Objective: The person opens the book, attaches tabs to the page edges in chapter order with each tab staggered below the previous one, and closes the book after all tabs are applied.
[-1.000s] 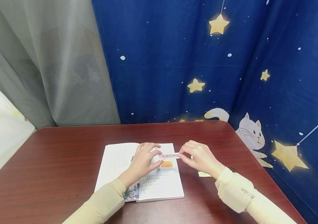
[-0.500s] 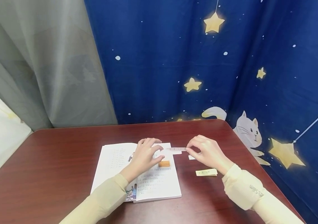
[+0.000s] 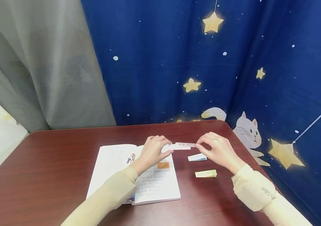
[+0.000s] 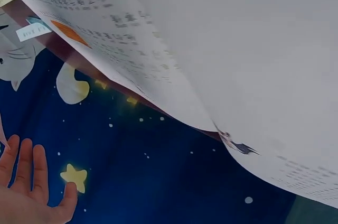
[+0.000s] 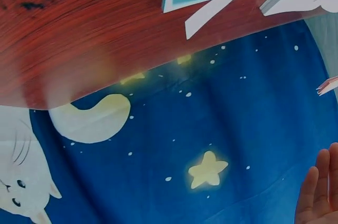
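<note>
A narrow folded paper strip (image 3: 185, 145), whitish pink with printed characters, is held up between both hands above the far right edge of an open book (image 3: 157, 190). My left hand (image 3: 155, 151) pinches its left end between thumb and fingers. At the right end, the thumb and forefinger of my right hand (image 3: 218, 150) pinch it. The left wrist view catches part of my left hand (image 4: 29, 187) under the curving book pages (image 4: 237, 49). Only the strip's tip (image 5: 328, 85) and some fingers (image 5: 321, 195) show in the right wrist view.
Right of the book, a white folded strip with a blue inside (image 3: 196, 157) lies on the dark red table (image 3: 58, 163). A yellow folded strip (image 3: 205, 173) lies nearer. Behind the table hang a blue star curtain (image 3: 155, 62) and a grey curtain (image 3: 61, 78).
Both hands have moved up and to the right with the paper strip, from over the book page to past its far edge. The blue and yellow strips have come into view beneath the right hand.
</note>
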{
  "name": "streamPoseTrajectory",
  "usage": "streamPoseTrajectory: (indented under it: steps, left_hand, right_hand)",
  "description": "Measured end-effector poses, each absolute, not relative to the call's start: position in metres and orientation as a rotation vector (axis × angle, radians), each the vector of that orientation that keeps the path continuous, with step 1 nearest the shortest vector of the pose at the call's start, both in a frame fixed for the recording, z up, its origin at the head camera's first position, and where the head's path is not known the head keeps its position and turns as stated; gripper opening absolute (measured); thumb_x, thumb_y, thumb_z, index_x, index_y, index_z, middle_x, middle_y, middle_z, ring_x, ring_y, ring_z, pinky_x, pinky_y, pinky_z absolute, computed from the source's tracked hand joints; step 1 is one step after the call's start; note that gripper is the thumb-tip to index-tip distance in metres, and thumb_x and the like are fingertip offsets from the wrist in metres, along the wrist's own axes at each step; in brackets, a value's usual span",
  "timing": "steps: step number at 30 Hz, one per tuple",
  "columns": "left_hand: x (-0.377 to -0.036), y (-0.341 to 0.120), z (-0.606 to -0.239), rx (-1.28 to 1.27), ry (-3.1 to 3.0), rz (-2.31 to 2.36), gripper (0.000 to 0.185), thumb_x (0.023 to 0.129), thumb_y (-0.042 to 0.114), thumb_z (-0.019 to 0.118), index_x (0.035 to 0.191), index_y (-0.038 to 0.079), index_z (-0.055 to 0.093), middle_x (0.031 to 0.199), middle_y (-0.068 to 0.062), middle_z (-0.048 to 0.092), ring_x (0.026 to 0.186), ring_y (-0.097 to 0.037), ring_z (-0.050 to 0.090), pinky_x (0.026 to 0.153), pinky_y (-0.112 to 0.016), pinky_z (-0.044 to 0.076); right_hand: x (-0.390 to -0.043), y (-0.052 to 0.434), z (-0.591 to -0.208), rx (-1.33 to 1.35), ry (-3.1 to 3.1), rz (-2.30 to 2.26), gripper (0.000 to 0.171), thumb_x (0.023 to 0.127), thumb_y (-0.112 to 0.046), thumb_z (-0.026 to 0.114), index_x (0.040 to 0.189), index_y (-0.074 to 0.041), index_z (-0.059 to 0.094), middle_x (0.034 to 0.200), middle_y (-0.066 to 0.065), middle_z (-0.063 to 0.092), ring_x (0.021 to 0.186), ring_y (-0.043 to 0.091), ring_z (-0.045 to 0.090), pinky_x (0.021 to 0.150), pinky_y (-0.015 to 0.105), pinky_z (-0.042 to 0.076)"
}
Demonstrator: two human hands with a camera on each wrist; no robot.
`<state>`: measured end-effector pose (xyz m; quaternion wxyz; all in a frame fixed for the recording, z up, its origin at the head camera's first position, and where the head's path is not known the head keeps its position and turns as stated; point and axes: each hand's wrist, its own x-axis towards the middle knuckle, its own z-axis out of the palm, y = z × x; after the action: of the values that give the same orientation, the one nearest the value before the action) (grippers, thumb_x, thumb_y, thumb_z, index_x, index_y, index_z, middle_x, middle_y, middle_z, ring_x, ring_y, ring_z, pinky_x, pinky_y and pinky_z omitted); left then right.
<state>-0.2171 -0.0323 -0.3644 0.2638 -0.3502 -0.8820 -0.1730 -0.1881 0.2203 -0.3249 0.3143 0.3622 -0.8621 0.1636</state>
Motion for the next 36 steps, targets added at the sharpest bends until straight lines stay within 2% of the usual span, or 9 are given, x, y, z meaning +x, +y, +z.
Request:
streamPoseTrajectory:
  steps: [10,20,29,36]
  left_hand:
    - [-0.229,-0.014,-0.367,-0.957,-2.4,-0.475,0.022,0.075,0.033,0.065,0.092,0.018,0.066,0.081,0.008,0.058,0.076,-0.011,0.052,0.076,-0.036,0.038]
    - [-0.245,0.006,-0.367,-0.937,-2.427,-0.461,0.024,0.076,0.034,0.065,0.093,0.017,0.066,0.084,0.005,0.059,0.08,-0.014,0.053,0.077,-0.038,0.038]
    - [-0.262,0.023,-0.379,-0.874,-2.546,-0.398,0.024,0.077,0.035,0.064,0.094,0.018,0.066,0.084,0.004,0.059,0.081,-0.014,0.053,0.072,-0.035,0.038]
    - [-0.271,0.038,-0.388,-0.849,-2.63,-0.384,0.024,0.077,0.036,0.063,0.094,0.019,0.066,0.082,0.006,0.057,0.081,-0.013,0.053,0.073,-0.036,0.037]
  right_hand:
    - [-0.186,0.237,-0.326,0.89,-2.25,0.421,0.013,0.069,-0.017,0.072,0.08,-0.017,0.064,0.078,-0.01,0.059,0.073,0.008,0.053,0.063,0.029,0.046]
    - [-0.183,0.249,-0.325,0.837,-2.275,0.417,0.014,0.069,-0.016,0.072,0.08,-0.017,0.064,0.078,-0.009,0.06,0.074,0.009,0.053,0.065,0.031,0.046]
    - [-0.181,0.259,-0.329,0.818,-2.278,0.423,0.013,0.07,-0.016,0.072,0.079,-0.018,0.064,0.078,-0.01,0.059,0.072,0.008,0.053,0.064,0.03,0.046]
    - [-0.178,0.268,-0.331,0.77,-2.328,0.419,0.011,0.071,-0.019,0.071,0.08,-0.019,0.064,0.078,-0.011,0.059,0.073,0.006,0.053,0.064,0.03,0.046]
